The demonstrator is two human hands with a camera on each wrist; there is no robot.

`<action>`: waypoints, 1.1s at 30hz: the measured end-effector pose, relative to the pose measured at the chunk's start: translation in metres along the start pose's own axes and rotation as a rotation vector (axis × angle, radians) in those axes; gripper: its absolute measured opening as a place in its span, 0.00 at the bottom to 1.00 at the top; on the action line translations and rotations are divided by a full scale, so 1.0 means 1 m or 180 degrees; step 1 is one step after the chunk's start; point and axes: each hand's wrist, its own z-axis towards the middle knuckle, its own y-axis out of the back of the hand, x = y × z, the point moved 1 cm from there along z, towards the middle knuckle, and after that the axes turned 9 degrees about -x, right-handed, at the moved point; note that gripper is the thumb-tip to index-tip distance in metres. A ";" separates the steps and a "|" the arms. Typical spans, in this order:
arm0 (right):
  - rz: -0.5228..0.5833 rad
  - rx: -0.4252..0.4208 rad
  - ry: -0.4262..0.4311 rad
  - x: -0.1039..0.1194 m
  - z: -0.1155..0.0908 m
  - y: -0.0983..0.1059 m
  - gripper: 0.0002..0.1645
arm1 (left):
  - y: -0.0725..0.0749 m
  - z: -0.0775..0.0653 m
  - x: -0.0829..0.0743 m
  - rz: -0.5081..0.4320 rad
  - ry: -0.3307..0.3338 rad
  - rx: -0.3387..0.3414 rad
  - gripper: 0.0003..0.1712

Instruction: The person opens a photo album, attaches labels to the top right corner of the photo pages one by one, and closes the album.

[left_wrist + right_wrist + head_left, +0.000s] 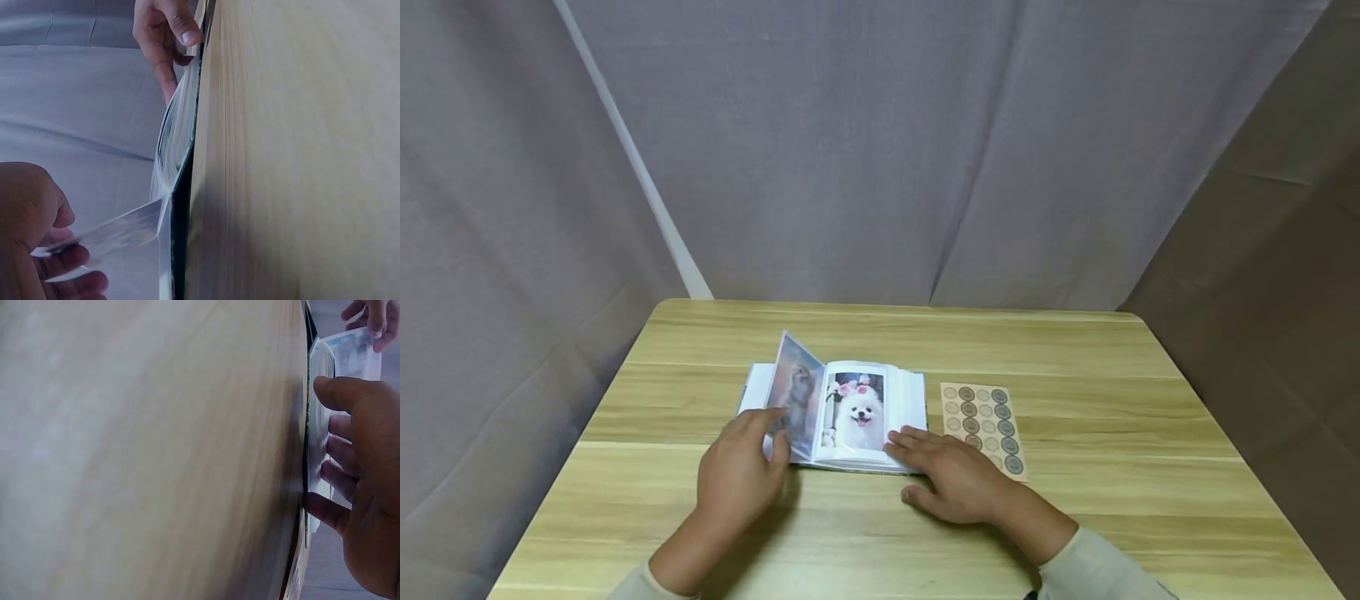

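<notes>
A photo album (913, 400) lies open on the table. One clear-sleeved album page (799, 385), holding a picture of a grey animal, stands raised at a slant over the left side. My left hand (739, 467) holds this page near its lower outer edge, with the sleeve between thumb and fingers in the left wrist view. To the right of the fold shows a photo of a white dog (859, 417) with pink flowers. My right hand (958, 477) rests with extended fingers on the album's lower right corner, its thumb apart from the fingers in front of the cover edge.
Right of the album lies a sheet of round stickers (985, 417), partly covered by my right hand. Both lie on a wood-grain table (1097, 400). Grey curtains (850, 150) hang behind the table and along its sides.
</notes>
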 end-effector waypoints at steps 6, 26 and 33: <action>-0.0004 0.0030 -0.0006 0.000 0.000 0.000 0.38 | 0.006 -0.001 0.006 0.0298 0.0198 0.0085 0.14; -0.0003 0.0076 -0.0055 0.001 0.000 0.000 0.39 | 0.002 -0.008 0.016 0.0982 0.0419 0.1287 0.24; 0.0052 0.0158 -0.0145 0.003 -0.001 0.001 0.41 | 0.002 -0.010 0.015 0.0998 0.0456 0.1381 0.21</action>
